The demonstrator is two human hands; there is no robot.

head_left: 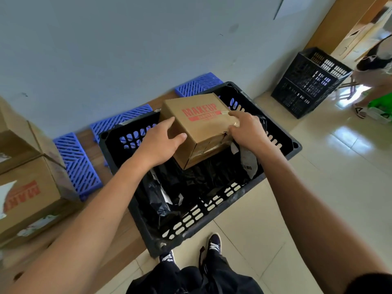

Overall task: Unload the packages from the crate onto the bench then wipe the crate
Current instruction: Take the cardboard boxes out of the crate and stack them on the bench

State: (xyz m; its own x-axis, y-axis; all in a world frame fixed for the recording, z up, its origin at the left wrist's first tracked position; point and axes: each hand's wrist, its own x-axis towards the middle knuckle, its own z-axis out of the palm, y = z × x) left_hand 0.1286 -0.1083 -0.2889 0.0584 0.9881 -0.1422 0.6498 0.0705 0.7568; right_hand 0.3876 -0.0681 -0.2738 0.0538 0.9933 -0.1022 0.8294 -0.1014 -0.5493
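Dark shoes (214,244) stand on the tiled floor beside a black crate (212,225) holding black plastic bags (191,183). Above it, the left hand (159,143) and right hand (246,126) clasp opposite sides of a cardboard box (199,128) stamped "MAKEUP" in red, fingers curled around its edges. Blue slatted panels (78,164) lie on the wooden tabletop (93,149) beyond.

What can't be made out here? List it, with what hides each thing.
Head view only:
- Crate floor: covered by black bags and the cardboard box.
- Number of bags: they blend into one dark heap.
- Small print under MAKEUP on the box: too small.
- Label barcode text: too small.
- Left hand and right hand palms: turned against the box.
- Boxes on the bench: cut by the left edge.
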